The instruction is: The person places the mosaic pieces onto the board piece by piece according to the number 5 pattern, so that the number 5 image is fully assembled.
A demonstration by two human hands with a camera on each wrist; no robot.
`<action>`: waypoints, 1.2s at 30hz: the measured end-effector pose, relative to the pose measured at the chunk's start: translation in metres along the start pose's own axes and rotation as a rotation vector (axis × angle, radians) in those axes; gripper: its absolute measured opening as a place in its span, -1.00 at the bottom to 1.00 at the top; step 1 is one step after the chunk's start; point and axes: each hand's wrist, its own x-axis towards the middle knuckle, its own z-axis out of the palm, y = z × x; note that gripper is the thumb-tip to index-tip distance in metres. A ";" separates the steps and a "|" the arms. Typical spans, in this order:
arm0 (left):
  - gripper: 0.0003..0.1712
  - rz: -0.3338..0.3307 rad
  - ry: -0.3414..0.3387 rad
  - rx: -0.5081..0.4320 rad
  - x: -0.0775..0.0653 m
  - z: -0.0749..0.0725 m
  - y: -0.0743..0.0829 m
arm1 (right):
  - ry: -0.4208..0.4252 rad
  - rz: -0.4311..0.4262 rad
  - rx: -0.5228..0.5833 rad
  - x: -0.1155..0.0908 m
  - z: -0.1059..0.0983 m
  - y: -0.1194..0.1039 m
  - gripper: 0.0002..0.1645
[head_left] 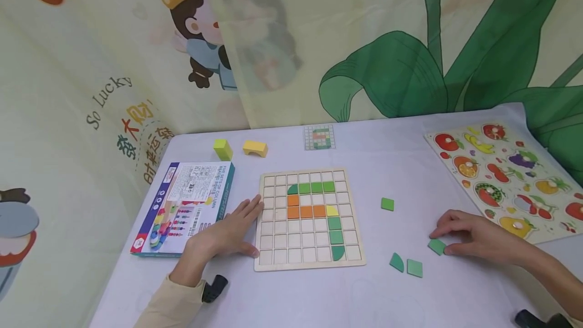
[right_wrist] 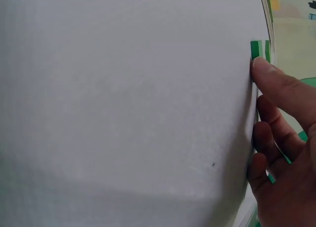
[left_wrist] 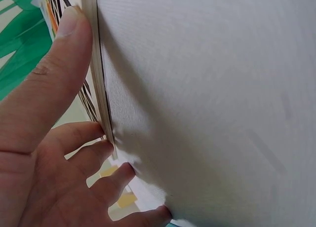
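A wooden grid board (head_left: 268,262) lies flat with orange, yellow and green tiles set in some of its squares. Along its left edge rests my left hand (head_left: 225,232), fingers extended and the thumb (left_wrist: 74,34) against the board's side in the left wrist view. On the right, my right hand (head_left: 478,237) pinches a green square tile (head_left: 437,246) between thumb and fingers, low over the cloth. Beside that tile lie a green quarter-round tile (head_left: 397,262) and another green square tile (head_left: 414,268). A brighter green tile (head_left: 387,204) sits farther back.
A boxed toy set (head_left: 200,201) lies left of my left hand. At the back stand a lime block (head_left: 223,150) and a yellow arch block (head_left: 255,148), with a small printed pattern card (head_left: 320,137) near them. A fruit picture board (head_left: 505,176) lies at right.
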 end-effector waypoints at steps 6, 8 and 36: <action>0.21 0.006 0.005 0.011 0.001 0.002 -0.002 | 0.059 0.051 -0.063 0.003 0.004 -0.004 -0.71; 0.21 0.006 0.007 0.013 0.002 0.002 -0.002 | 0.082 0.072 -0.083 0.006 0.007 -0.006 -0.70; 0.20 0.016 -0.003 0.016 0.000 0.000 -0.001 | 0.078 -0.029 -0.033 0.114 0.109 -0.150 -0.76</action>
